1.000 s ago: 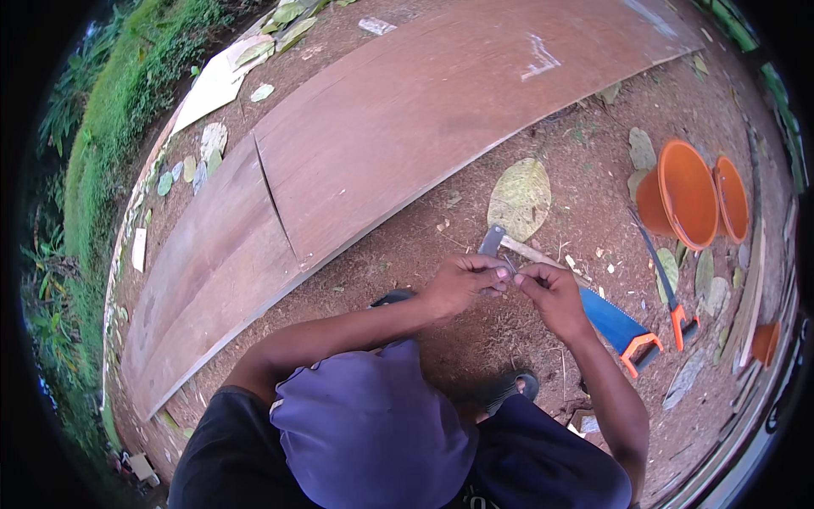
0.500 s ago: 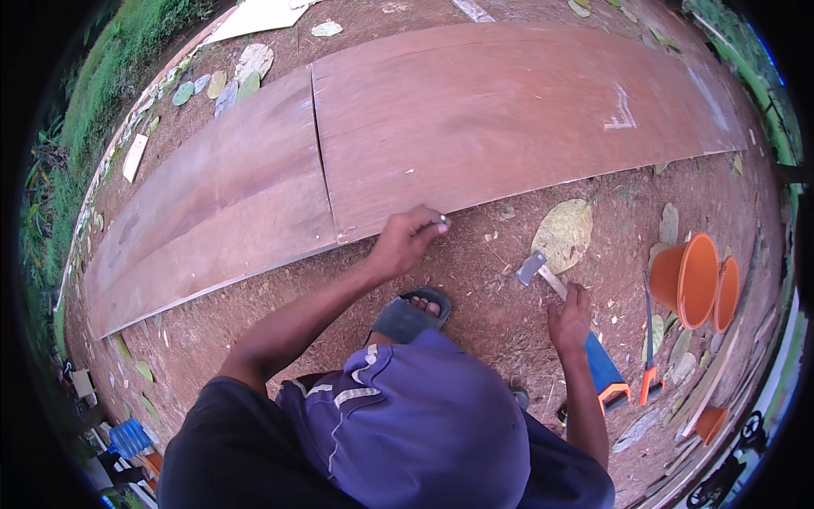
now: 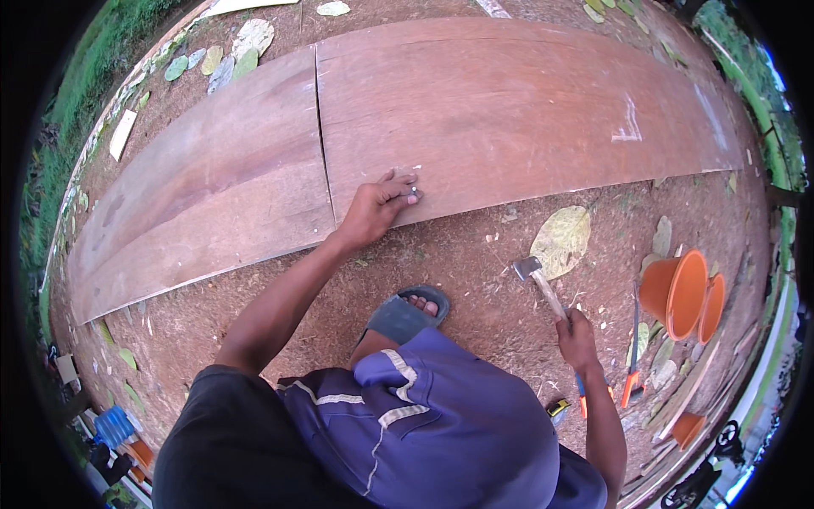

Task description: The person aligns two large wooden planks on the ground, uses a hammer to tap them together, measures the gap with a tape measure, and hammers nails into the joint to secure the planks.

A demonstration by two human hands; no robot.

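Note:
My left hand [image 3: 376, 208] is over the near edge of the large reddish-brown plywood sheet [image 3: 509, 102], right of the seam. Its fingers are pinched on a small shiny nail [image 3: 414, 190], of which little more than the tip of metal shows. To the left, a second plywood sheet [image 3: 203, 178] lies alongside, with a narrow dark gap between the two. My right hand [image 3: 577, 341] is wrapped round the wooden handle of a hammer [image 3: 543, 288]. The dark metal head is above the ground, beside a big yellowish leaf [image 3: 561, 242], apart from the plywood.
Right of my right arm lie a handsaw [image 3: 582, 397], partly hidden, and a long tool with an orange handle [image 3: 632, 386]. Orange buckets [image 3: 685, 293] stand beyond. A yellow tape measure [image 3: 556, 409] is near my knee. My sandalled foot [image 3: 407, 314] is close to the plywood edge.
My left hand has moved left and away from me, onto the plywood, still pinching the nail. My right hand has drawn slightly nearer to me with the hammer, whose head has turned.

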